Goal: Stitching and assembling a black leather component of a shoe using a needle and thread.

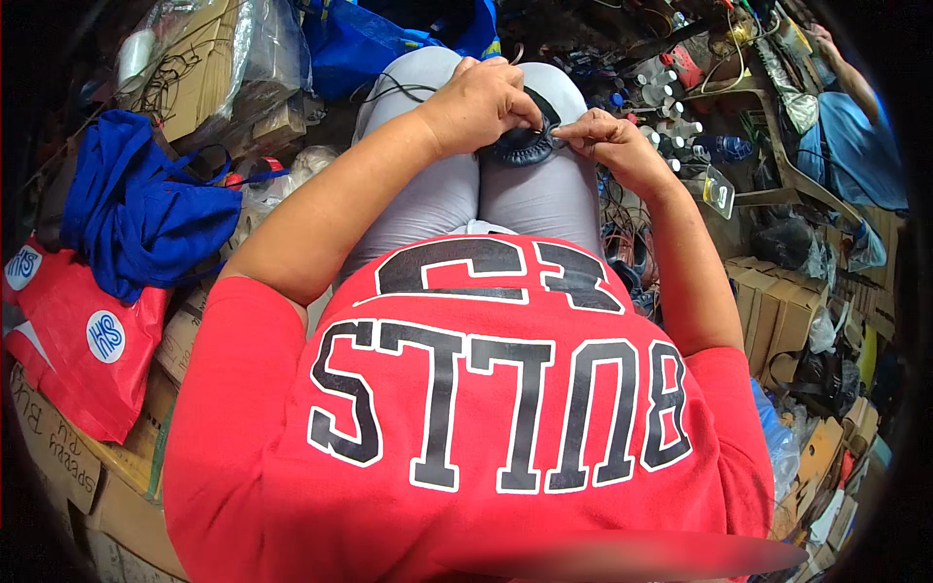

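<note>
A dark, rounded piece with a ridged, gathered edge (522, 149) rests on my thighs, just above the knees' inner gap; it resembles a shoe upper, but its kind is unclear. My left hand (483, 97) reaches over it from the left, fingers bent and pressed on its upper edge. At the right edge, my right hand (607, 144) pinches thumb and forefinger together; something small and pale seems to be at the tips, too small to name. A thin dark cord (400, 88) loops across my left thigh beside the left hand.
Left are a blue cloth bag (146, 199), a red bag (83, 340) and cardboard boxes (58, 452). A bright blue bag (364, 44) lies beyond my knees. Several bottles (671, 121) stand at right, near more boxes (773, 306). Another person's arm (847, 73) shows far right.
</note>
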A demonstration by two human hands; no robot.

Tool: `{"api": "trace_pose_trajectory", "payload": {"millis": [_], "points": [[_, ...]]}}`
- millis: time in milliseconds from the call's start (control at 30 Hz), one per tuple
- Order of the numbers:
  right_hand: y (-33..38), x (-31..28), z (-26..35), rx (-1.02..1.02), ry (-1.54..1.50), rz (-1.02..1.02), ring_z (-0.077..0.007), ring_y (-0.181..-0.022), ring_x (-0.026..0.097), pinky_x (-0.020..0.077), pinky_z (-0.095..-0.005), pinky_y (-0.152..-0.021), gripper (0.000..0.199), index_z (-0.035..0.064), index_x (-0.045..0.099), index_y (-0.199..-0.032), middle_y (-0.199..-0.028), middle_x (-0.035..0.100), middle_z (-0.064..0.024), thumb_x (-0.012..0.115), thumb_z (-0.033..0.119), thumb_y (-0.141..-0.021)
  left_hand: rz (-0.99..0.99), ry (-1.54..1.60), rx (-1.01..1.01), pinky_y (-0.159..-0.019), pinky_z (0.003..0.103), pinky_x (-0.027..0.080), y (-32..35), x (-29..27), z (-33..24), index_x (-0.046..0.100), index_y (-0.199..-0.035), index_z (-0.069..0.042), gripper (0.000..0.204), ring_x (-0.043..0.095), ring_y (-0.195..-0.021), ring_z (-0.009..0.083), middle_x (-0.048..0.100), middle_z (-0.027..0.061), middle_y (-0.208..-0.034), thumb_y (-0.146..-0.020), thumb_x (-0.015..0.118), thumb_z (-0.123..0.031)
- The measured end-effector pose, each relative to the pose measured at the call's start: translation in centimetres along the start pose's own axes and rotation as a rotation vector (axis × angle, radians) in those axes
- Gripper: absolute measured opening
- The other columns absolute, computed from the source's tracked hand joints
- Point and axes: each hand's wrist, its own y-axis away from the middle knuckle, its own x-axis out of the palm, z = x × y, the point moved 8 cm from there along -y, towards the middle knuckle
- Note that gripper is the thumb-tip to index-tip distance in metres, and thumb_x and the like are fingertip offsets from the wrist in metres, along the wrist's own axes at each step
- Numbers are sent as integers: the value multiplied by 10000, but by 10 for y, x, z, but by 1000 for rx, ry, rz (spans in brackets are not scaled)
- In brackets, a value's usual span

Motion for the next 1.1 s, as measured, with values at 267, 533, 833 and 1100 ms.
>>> {"api": "trace_pose_trajectory", "payload": {"millis": [267,533,833,1100], "points": [[6,6,-5,73,-227,-103,-57,-815,555,450,-200,-763,260,53,660,-1078,-890,634,6,647,43,-818,-32,66,-283,-807,349,342,19,-2,8,708,-878,-170,165,538,-838,181,624,-3,-764,-722,696,-119],[-1,7,-5,100,-242,-148,-55,-823,542,442,-203,-756,174,26,646,-963,-877,622,18,684,98,-809,-80,340,-441,-659,279,467,11,17,15,660,-823,-79,102,626,-647,150,655,53,-729,-729,687,-109],[-5,-8,9,-56,-50,-124,-75,-767,522,428,-234,-726,92,44,624,-817,-817,584,23,692,102,-796,17,-163,-103,-767,400,320,-1,-13,-13,660,-779,-132,51,530,-873,229,629,14,-744,-734,664,-156],[4,-10,-17,3,-225,-184,-58,-852,504,412,-211,-754,143,39,626,-884,-987,553,10,699,119,-791,157,182,-328,-675,380,457,6,0,4,594,-852,-40,80,597,-743,310,624,135,-760,-800,586,-99]]}}
